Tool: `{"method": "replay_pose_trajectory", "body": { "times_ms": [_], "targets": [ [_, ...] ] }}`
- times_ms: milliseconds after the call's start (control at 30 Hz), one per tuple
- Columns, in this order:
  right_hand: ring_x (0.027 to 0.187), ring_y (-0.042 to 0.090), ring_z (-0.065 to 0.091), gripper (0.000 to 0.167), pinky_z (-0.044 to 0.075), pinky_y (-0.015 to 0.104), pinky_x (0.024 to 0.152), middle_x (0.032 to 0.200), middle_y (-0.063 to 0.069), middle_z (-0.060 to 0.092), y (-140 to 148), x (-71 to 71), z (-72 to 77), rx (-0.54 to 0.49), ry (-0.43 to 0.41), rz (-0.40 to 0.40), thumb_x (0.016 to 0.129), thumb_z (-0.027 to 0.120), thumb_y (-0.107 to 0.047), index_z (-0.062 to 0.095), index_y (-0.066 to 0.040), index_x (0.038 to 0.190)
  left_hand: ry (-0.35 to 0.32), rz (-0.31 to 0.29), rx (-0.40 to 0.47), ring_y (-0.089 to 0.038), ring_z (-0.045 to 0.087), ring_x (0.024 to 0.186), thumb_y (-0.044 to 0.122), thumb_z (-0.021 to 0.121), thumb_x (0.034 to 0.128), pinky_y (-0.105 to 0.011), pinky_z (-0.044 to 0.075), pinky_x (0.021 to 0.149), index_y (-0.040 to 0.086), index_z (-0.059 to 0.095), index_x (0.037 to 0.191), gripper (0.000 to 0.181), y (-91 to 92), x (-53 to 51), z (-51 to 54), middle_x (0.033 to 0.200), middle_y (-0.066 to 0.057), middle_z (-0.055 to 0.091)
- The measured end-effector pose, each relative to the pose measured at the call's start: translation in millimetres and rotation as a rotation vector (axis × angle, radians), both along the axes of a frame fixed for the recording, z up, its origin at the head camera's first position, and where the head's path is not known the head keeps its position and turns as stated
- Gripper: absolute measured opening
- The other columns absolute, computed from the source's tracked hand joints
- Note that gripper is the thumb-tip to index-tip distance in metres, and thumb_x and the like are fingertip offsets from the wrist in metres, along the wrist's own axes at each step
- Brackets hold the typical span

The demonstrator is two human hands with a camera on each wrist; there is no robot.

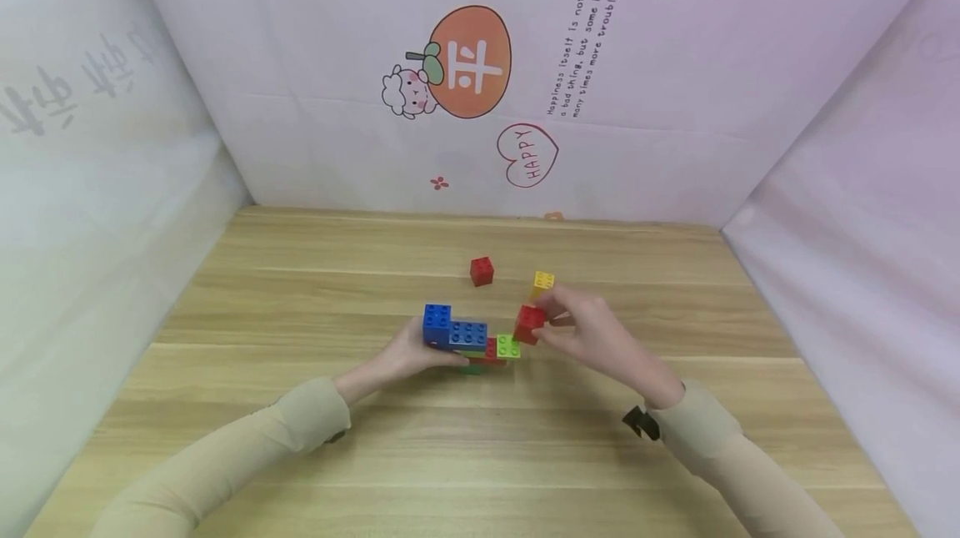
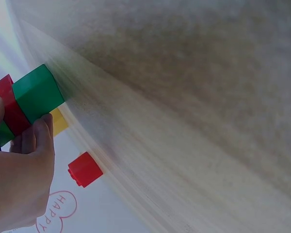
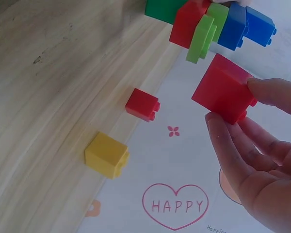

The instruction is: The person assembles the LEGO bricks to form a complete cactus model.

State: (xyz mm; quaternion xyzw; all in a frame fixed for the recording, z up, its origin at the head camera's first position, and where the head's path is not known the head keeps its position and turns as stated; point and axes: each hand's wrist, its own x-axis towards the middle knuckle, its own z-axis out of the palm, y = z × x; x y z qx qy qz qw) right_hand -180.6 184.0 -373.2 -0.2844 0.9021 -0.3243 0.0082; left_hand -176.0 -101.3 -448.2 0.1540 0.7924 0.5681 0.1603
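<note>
Left hand (image 1: 407,353) gripping stacked blocks (image 1: 469,335), right hand (image 1: 592,331) pinching red block (image 1: 528,325)

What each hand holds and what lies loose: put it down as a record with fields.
Left hand: grips stack
Stack colours: blue, lime, red, green
Right hand: pinches held block
Held block: red, close to the stack's lime block
Loose on table: red block, yellow block
</note>
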Motion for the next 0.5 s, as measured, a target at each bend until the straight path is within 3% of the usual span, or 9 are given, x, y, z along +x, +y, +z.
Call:
{"method": "replay_pose_trajectory", "body": {
  "times_ms": [500],
  "targets": [
    [0.096, 0.017, 0.072, 0.036, 0.063, 0.031, 0.080, 0.108, 0.006, 0.073, -3.3, 7.6, -4.4, 0.010, 0.068, 0.109, 0.084, 0.078, -0.007, 0.069, -0.006, 0.118, 0.017, -0.020, 0.016, -0.032, 0.062, 0.124, 0.021, 0.082, 0.0815, -0.048, 0.050, 0.108, 0.003, 0.048, 0.140, 0.070, -0.2, -0.8, -0.3, 0.134, -0.015, 0.064]
  ]
}}
